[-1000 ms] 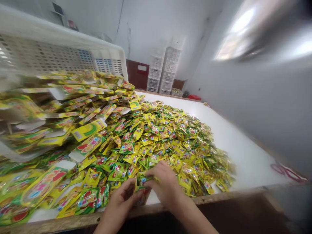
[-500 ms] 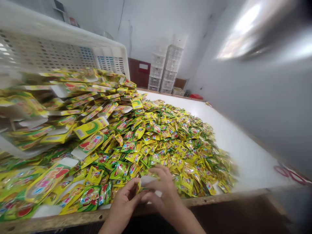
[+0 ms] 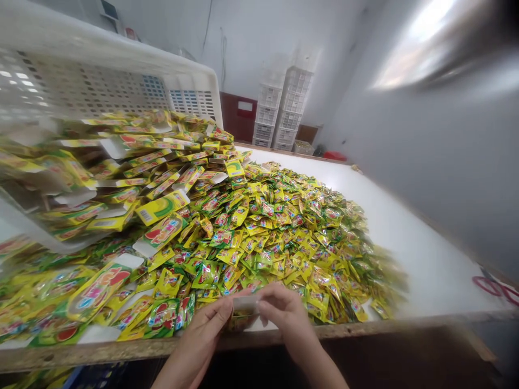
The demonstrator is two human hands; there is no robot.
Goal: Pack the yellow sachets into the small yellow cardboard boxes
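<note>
Head view: my left hand and right hand pinch a small, pale-flapped rectangular cardboard box; likely light and crushable, best held by its ends.

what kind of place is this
Likely a small packing workshop: a white crate holding many printed cartons, a broad heap of shiny packets beside it, and more stacked crates in the background.

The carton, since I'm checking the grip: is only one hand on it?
No: the left hand and the right hand both have fingers on the carton, one at each side.
</note>
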